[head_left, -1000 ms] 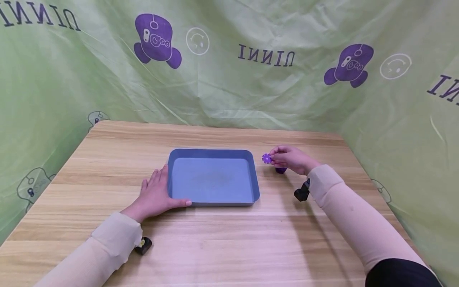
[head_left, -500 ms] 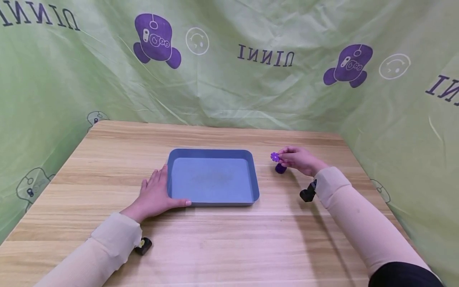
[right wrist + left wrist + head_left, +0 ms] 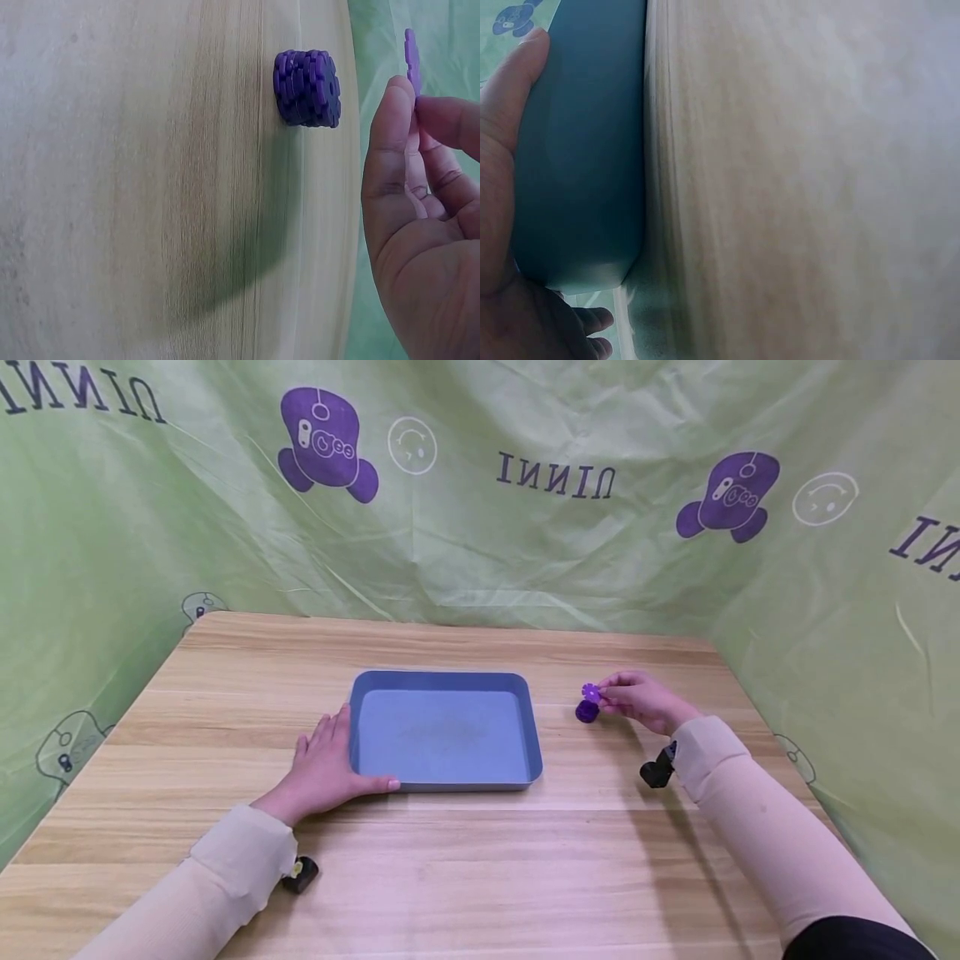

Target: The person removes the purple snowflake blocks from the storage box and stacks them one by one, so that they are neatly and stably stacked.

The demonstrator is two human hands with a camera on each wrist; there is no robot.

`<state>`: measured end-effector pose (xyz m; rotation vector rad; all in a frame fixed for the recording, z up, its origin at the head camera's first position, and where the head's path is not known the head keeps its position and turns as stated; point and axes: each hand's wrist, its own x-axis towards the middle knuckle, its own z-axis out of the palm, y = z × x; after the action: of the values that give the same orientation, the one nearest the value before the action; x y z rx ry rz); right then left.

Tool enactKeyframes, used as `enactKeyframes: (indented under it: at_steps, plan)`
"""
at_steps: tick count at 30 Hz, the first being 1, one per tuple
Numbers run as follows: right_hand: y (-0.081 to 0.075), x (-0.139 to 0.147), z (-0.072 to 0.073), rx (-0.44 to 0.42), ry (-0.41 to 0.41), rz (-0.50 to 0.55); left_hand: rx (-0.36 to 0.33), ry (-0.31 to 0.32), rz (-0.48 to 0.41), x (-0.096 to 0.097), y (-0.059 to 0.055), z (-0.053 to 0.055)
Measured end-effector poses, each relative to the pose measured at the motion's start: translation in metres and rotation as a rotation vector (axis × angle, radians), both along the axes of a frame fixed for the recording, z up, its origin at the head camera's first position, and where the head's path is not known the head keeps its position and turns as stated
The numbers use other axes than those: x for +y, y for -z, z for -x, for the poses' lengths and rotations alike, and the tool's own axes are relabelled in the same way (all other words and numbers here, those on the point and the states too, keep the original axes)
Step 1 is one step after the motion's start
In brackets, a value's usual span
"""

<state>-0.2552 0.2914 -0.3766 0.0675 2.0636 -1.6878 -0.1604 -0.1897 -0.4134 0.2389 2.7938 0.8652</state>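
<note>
My right hand pinches a thin purple notched disc, like a snowflake building piece, between thumb and fingertips. In the right wrist view that disc is seen nearly edge-on, raised above the table. A short stack of similar purple discs stands on the wood; in the head view the held disc overlaps the back of this stack. My left hand rests against the near-left corner of a blue-grey tray, thumb along its front wall and fingers extended along its left side. The tray holds nothing.
The wooden table carries the tray at its middle, with the disc stack to the tray's right. A green printed curtain hangs behind and at both sides. Small black cameras hang at each wrist.
My right hand has moved right with the disc, away from the tray, bringing the disc over by the stack, which shows more fully. My left hand and the tray stay in place.
</note>
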Motion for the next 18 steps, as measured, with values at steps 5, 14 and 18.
enactKeyframes:
  at_steps: [5, 14, 18]
  plan:
    - [-0.0005, 0.0025, -0.0011, -0.008, 0.009, -0.033, -0.009, 0.000, -0.002, -0.0003, 0.0001, -0.0002]
    - [0.0004, 0.0028, -0.0025, -0.042, 0.021, -0.076, -0.010, -0.001, -0.013, -0.0004, -0.0014, 0.0005]
    - [0.0011, 0.0030, -0.0044, -0.057, 0.028, -0.080, -0.017, 0.001, -0.016, -0.0004, -0.0012, 0.0000]
